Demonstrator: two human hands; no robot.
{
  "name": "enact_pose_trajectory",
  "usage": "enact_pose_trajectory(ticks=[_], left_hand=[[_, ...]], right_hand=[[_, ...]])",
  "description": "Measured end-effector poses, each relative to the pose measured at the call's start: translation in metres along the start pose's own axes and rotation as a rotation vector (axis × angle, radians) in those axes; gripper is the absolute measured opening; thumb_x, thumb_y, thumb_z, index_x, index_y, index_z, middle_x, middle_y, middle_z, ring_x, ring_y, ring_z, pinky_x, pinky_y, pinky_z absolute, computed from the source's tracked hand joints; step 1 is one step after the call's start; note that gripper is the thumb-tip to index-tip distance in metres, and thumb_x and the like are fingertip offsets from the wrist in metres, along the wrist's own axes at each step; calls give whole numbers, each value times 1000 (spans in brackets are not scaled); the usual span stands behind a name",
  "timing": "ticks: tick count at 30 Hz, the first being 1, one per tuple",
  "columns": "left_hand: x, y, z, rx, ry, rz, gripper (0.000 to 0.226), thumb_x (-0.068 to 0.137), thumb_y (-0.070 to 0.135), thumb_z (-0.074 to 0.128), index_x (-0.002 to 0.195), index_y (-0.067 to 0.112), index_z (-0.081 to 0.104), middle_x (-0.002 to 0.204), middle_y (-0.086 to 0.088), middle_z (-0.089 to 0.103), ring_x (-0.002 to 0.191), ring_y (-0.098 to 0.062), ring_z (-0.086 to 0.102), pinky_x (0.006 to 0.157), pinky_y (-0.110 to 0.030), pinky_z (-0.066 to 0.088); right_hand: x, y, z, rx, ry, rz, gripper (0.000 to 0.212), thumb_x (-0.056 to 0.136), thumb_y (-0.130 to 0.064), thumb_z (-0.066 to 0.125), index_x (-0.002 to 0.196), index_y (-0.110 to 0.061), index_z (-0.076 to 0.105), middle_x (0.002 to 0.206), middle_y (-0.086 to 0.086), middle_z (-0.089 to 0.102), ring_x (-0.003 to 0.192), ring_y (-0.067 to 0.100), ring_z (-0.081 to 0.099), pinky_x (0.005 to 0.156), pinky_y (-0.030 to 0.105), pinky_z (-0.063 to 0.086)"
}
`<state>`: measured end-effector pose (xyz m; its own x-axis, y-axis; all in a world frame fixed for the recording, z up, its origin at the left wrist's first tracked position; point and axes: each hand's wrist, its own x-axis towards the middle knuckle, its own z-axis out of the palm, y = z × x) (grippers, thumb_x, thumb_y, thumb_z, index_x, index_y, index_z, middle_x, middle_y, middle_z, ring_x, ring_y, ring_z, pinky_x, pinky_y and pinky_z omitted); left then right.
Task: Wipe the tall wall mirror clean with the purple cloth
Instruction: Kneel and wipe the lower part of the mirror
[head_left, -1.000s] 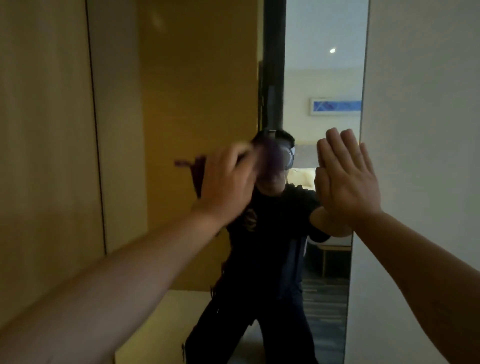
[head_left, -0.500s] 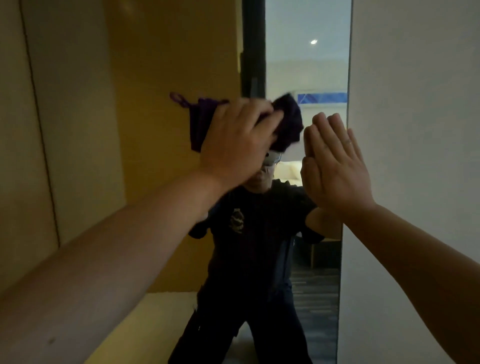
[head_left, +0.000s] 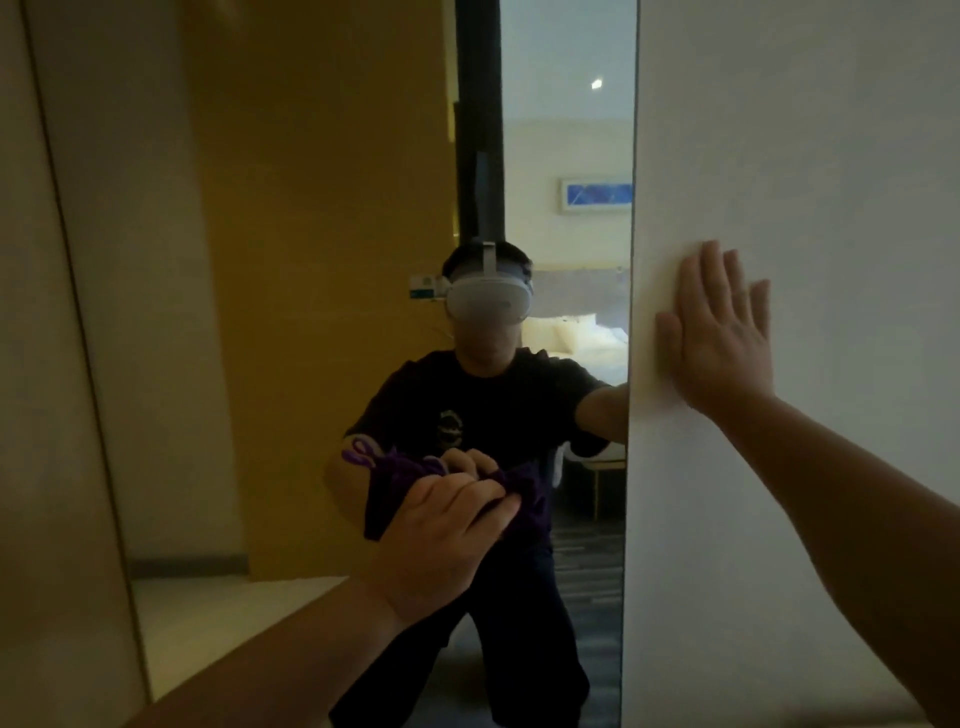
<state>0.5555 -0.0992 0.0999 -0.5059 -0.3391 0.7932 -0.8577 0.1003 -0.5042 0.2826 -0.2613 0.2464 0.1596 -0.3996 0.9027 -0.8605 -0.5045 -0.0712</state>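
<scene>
The tall wall mirror (head_left: 322, 208) fills the middle of the view, from a thin left frame to the white wall's edge on the right. My left hand (head_left: 441, 535) presses the bunched purple cloth (head_left: 524, 501) against the glass low down, fingers curled over it. A loop of the cloth sticks out to the upper left. My right hand (head_left: 719, 332) lies flat on the white wall, fingers spread, just right of the mirror's edge. The glass reflects a crouching person in dark clothes with a white headset.
The white wall (head_left: 805, 156) takes up the whole right side. A beige panel (head_left: 36, 364) borders the mirror on the left. In the reflection I see a yellow wall, a dark door frame, a bed and a blue picture.
My left hand has swept the cloth down the glass from head height to waist height. My right hand has shifted right, off the mirror's edge and onto the white wall.
</scene>
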Motion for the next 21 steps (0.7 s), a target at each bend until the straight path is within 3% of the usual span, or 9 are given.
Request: enact_pose_trajectory(ticks=[4, 9, 13, 16, 21], left_hand=[[66, -14, -10, -68, 146, -77, 29, 94, 22, 63, 122, 15, 67, 116, -6, 62, 104, -29, 57, 84, -42, 41], [229, -55, -36, -11, 409, -91, 34, 90, 18, 54, 119, 9, 69, 113, -13, 65, 102, -35, 59, 88, -43, 42], [338, -92, -59, 116, 413, -183, 34, 94, 26, 46, 119, 17, 67, 118, -7, 63, 108, -29, 58, 90, -39, 46], [355, -96, -50, 153, 246, -165, 32, 101, 30, 44, 126, 18, 60, 128, -5, 55, 117, -29, 50, 94, -39, 40], [287, -56, -27, 138, 300, -4, 31, 96, 27, 53, 123, 15, 64, 118, -7, 60, 106, -31, 54, 86, -42, 39]], right_hand=[[2, 3, 10, -15, 7, 22, 66, 103, -47, 16, 157, -14, -3, 166, 6, -7, 150, 18, -16, 123, 51, -3], [4, 9, 16, -24, 30, 9, 65, 103, -47, 16, 156, -18, -6, 160, -6, -18, 148, 14, -20, 123, 50, -5], [3, 10, 20, -7, 66, 0, 65, 103, -47, 18, 157, -17, -2, 160, -5, -13, 149, 14, -16, 124, 49, -4], [2, 11, 21, -4, 83, -13, 62, 103, -47, 18, 152, -20, -10, 160, -5, -14, 149, 13, -16, 123, 45, -8], [2, 17, 25, 10, 149, -58, 62, 104, -45, 22, 155, -17, 1, 160, -4, -7, 151, 15, -9, 122, 38, -13]])
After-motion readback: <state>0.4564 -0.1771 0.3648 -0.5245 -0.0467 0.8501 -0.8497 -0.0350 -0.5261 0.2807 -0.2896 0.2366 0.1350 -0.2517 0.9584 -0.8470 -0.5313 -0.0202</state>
